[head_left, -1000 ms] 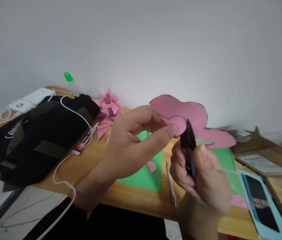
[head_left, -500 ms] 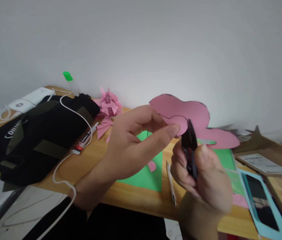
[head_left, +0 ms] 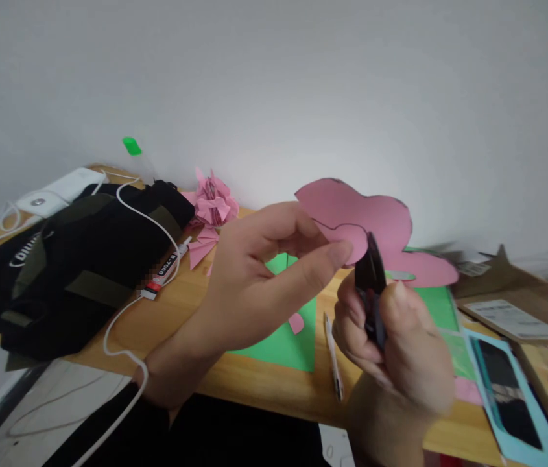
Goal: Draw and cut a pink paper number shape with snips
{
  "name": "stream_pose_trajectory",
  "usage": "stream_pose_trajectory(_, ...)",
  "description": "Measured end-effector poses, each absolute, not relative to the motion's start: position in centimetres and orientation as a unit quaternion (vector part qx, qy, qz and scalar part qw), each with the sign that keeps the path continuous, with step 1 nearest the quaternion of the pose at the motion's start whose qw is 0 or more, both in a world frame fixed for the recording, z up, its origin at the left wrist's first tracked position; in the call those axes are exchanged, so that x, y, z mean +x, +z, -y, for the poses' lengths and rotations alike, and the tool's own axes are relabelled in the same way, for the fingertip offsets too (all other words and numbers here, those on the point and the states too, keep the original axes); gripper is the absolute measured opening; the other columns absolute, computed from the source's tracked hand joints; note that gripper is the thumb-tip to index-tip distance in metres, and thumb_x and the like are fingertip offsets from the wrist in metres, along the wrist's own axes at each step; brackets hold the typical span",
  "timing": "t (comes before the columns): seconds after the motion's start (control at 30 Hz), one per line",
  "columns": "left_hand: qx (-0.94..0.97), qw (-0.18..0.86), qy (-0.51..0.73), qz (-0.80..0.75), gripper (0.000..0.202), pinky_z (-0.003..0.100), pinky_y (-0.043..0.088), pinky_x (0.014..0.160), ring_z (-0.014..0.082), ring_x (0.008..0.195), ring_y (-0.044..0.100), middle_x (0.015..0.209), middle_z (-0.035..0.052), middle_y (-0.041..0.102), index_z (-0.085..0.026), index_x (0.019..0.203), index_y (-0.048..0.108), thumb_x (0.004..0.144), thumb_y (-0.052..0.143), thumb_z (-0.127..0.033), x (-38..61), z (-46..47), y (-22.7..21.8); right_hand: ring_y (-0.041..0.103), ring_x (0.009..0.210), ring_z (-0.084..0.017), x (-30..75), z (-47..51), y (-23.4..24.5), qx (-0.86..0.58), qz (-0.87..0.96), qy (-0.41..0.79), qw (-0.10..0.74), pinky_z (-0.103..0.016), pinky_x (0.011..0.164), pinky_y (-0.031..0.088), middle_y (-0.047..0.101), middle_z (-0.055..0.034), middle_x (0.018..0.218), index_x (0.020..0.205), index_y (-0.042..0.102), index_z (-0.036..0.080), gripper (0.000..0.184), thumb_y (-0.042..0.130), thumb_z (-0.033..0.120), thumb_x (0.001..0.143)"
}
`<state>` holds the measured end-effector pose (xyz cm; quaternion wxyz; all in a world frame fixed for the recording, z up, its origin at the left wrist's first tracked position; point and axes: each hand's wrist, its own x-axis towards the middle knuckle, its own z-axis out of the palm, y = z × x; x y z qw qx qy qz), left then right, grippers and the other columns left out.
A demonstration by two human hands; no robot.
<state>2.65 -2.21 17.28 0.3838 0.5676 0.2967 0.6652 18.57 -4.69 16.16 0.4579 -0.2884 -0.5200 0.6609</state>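
Between thumb and fingers, my left hand (head_left: 264, 279) pinches a pink paper cutout (head_left: 366, 211) with wavy, dark-outlined edges. My right hand (head_left: 395, 344) is wrapped round a pair of dark scissors (head_left: 371, 266). Their blades point up and lie against the rounded edge of the paper, just right of my left thumb. The scissor handles are mostly hidden in my right fist. Below the hands lies a green paper sheet (head_left: 278, 353) with a small pink scrap (head_left: 296, 322) on it. A white pen (head_left: 333, 357) rests on the wooden table beside the sheet.
A black bag (head_left: 83, 259) fills the left side, with a glue tube (head_left: 166, 269) and a white cable (head_left: 125, 353) by it. Crumpled pink paper (head_left: 213, 201) sits near the wall. At right are a phone (head_left: 507, 389) and an open cardboard box (head_left: 521, 298).
The far end of the pink paper has shifted and tilted slightly against the scissors. Both hands keep nearly the same place and hold.
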Motion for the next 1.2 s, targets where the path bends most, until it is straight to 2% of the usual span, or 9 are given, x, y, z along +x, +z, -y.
stream_pose_trajectory(0.17, 0.548, 0.397, 0.672, -0.3, 0.026, 0.027, 0.056, 0.057, 0.0116, 0.059, 0.062, 0.065, -0.0018, 0.065, -0.022, 0.068, 0.068, 0.084, 0.079, -0.038, 2.76, 2.3, 17.44, 0.009, 0.035, -0.004, 18.51, 4.64, 16.29, -0.305, 0.52, 0.657, 0.452, -0.019, 0.032, 0.011, 0.029, 0.0109, 0.045, 0.075, 0.052, 0.021, 0.044, 0.05, 0.057, 0.099)
stream_pose_trajectory(0.37, 0.532, 0.396, 0.678, -0.316, 0.013, 0.024, 0.056, 0.062, 0.0102, 0.063, 0.063, 0.067, -0.0021, 0.067, -0.02, 0.074, 0.071, 0.083, 0.08, -0.022, 2.95, 2.9, 17.61, 0.01, 0.034, -0.004, 18.24, 4.58, 16.6, -0.31, 0.521, 0.657, 0.448, -0.019, 0.032, 0.01, 0.028, 0.0112, 0.045, 0.073, 0.051, 0.021, 0.044, 0.053, 0.058, 0.097)
stream_pose_trajectory(0.5, 0.535, 0.393, 0.677, -0.318, 0.013, 0.022, 0.055, 0.063, 0.0096, 0.064, 0.063, 0.069, -0.0021, 0.068, -0.019, 0.074, 0.07, 0.084, 0.077, -0.015, 2.86, 2.95, 17.5, 0.011, 0.035, -0.004, 18.29, 4.63, 16.61, -0.298, 0.522, 0.659, 0.452, -0.018, 0.032, 0.01, 0.028, 0.011, 0.045, 0.073, 0.051, 0.021, 0.044, 0.052, 0.057, 0.098)
stream_pose_trajectory(0.7, 0.545, 0.392, 0.681, -0.292, 0.017, 0.023, 0.053, 0.06, 0.0092, 0.062, 0.061, 0.067, -0.0025, 0.066, -0.019, 0.071, 0.067, 0.085, 0.077, -0.017, 2.95, 2.65, 17.41, 0.012, 0.035, -0.004, 18.41, 4.67, 16.46, -0.296, 0.525, 0.658, 0.452, -0.018, 0.032, 0.01, 0.028, 0.0106, 0.046, 0.074, 0.052, 0.02, 0.043, 0.05, 0.055, 0.099)
stream_pose_trajectory(1.2, 0.553, 0.376, 0.681, -0.297, 0.015, 0.02, 0.054, 0.061, 0.0079, 0.064, 0.061, 0.069, -0.0031, 0.066, -0.017, 0.074, 0.065, 0.086, 0.072, -0.012, 2.85, 2.51, 17.33, 0.014, 0.036, -0.003, 18.56, 4.65, 16.19, -0.281, 0.516, 0.67, 0.453, -0.016, 0.034, 0.011, 0.028, 0.0107, 0.047, 0.076, 0.053, 0.02, 0.042, 0.049, 0.053, 0.101)
